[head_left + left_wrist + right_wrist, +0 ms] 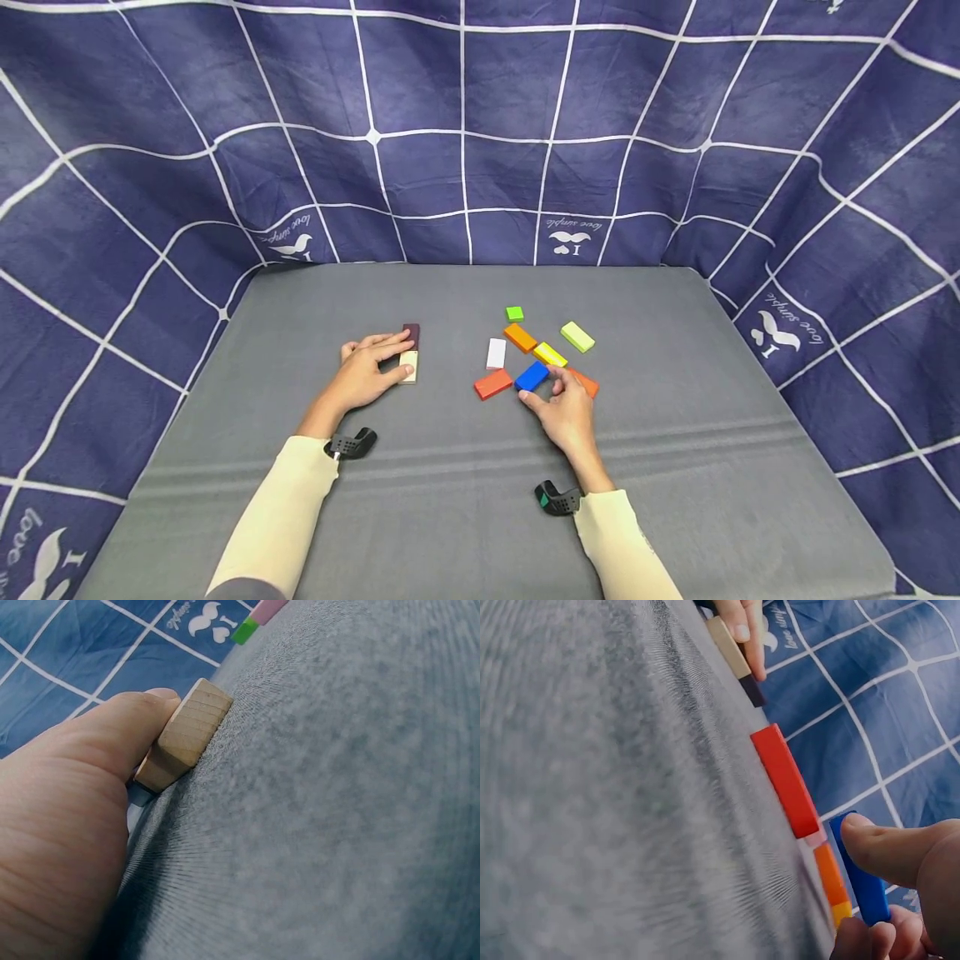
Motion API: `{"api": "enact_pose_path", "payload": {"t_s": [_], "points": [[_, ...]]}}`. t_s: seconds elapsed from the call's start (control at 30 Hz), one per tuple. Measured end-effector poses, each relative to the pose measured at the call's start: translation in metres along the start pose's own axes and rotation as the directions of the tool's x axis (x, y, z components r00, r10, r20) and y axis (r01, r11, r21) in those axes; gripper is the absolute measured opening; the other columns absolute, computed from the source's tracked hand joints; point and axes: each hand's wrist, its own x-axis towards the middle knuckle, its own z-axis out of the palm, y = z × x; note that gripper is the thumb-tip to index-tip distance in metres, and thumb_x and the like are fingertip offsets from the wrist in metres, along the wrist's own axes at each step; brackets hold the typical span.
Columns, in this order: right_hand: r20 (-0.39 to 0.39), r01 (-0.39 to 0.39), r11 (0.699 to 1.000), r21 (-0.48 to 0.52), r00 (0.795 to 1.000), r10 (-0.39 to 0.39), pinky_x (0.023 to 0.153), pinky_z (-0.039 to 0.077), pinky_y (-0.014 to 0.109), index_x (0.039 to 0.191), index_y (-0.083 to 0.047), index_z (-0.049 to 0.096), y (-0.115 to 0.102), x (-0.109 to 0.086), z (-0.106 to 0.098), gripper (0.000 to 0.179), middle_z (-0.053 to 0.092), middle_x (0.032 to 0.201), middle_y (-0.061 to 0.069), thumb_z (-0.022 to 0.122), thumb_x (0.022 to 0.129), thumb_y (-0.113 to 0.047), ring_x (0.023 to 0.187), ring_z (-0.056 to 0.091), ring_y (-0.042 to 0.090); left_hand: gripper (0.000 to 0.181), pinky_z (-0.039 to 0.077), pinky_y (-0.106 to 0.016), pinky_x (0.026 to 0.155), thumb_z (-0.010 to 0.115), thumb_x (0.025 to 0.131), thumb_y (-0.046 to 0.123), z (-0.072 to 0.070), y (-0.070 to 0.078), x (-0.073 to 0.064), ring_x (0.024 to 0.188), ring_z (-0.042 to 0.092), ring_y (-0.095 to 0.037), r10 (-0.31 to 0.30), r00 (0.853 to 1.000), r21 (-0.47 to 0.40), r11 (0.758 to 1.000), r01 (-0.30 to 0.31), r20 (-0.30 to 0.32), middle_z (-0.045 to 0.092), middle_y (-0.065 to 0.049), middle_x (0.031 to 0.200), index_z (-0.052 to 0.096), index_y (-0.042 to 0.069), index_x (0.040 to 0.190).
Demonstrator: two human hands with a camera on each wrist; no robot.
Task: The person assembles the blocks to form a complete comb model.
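My right hand [567, 410] pinches a blue block [532, 376] between thumb and fingers. In the right wrist view the blue block [862, 870] is tilted and raised off the grey surface. My left hand [362, 372] rests on two blocks lying end to end at the left. Its thumb touches the pale wooden block [408, 367], and the fairly straight fingers reach over the dark brown block [415, 333]. In the left wrist view the thumb lies against the wooden block [193, 724].
Near the right hand lie a red block [492, 384], a white block [496, 353], an orange block [521, 337] and a yellow block [551, 355]. An orange-red block [585, 383] is partly hidden behind that hand. Farther back are a small green block [514, 314] and a lime block [577, 337].
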Motion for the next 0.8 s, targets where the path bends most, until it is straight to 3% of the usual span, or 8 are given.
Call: {"api": "enact_pose_path", "payload": {"t_s": [0.43,0.8], "points": [[0.074,0.104,0.991,0.086,0.991,-0.110,0.062,0.036,0.022,0.129,-0.009,0.063,-0.023,0.008,0.005,0.065,0.049,0.085,0.005,0.092,0.072,-0.022,0.067,0.046,0.014,0.048,0.018,-0.053,0.098,0.073,0.091,0.040,0.000,-0.001,0.001,0.133,0.048,-0.022,-0.001,1.000,0.000,1.000,0.001,-0.014,0.053,0.009,0.151,0.065,0.026,0.136],[0.156,0.222,0.966,0.132,0.958,-0.241,0.061,0.037,0.020,0.131,-0.009,0.061,-0.047,0.013,0.026,0.066,0.048,0.087,0.004,0.091,0.074,-0.021,0.066,0.045,0.012,0.047,0.017,-0.054,0.100,0.073,0.091,0.035,-0.001,0.002,-0.001,0.134,0.048,-0.022,-0.017,1.000,-0.014,1.000,0.017,-0.005,0.054,0.009,0.150,0.065,0.025,0.136]]}}
